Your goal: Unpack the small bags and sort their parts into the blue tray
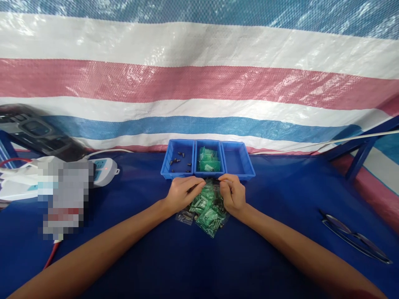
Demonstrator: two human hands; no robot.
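A heap of small green-tinted plastic packets (209,207) lies on the blue tabletop, with metal hardware showing through the film. My left hand (185,193) pinches at the heap's upper left edge, thumb against fingers. Opposite it, my right hand (233,195) is closed in a similar pinch at the upper right. Clear film of a plastic bag (212,182) shows between the two sets of fingertips; its grip points are partly hidden. A clear packet of dark screws (185,216) sits under my left hand.
Just beyond the hands stand three joined blue bins: the left bin (177,176) holds several dark screws, the middle bin (209,173) green packets, the right bin (238,160) nothing visible. Glasses (355,236) lie at right. A white power strip (106,171) and cables are at left.
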